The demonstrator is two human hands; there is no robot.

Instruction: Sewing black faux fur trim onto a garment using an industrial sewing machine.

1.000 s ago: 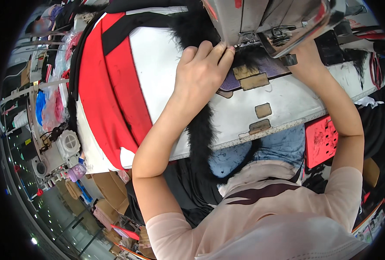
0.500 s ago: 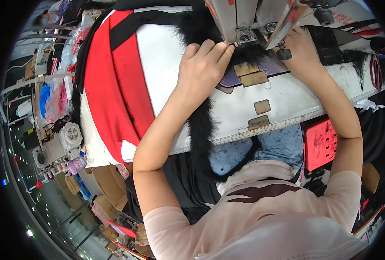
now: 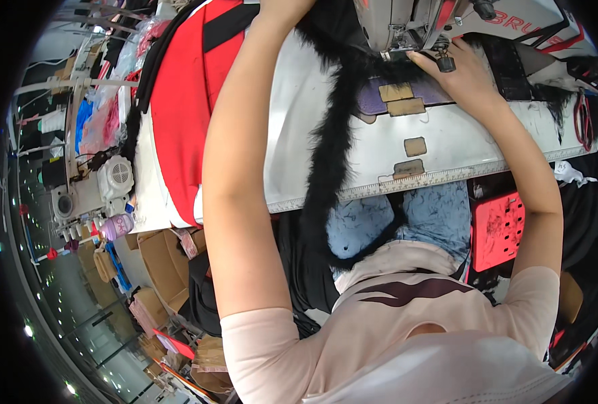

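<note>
A strip of black fluffy fur trim (image 3: 330,145) runs from under the sewing machine's presser foot (image 3: 398,54) across the white table (image 3: 380,151) and down over its front edge to my lap. My right hand (image 3: 466,77) lies beside the presser foot, thumb stretched toward it and fingers apart, partly hidden by the machine's knob. At the top edge my left hand (image 3: 287,8) reaches far forward, and its fingers are cut off from view. Under and beside my left forearm lies red fabric with a black band (image 3: 181,128).
The sewing machine head (image 3: 406,23) stands at the back. Worn tan patches (image 3: 405,106) and a ruler strip (image 3: 440,174) mark the table. Below its front edge sits a red perforated plastic piece (image 3: 497,232). Cardboard boxes (image 3: 161,266) and a small white motor-like unit (image 3: 115,176) are at left.
My left hand has moved from beside the presser foot forward and left to the top edge. The fur strip now lies more visibly across the table. My right hand stays near the presser foot.
</note>
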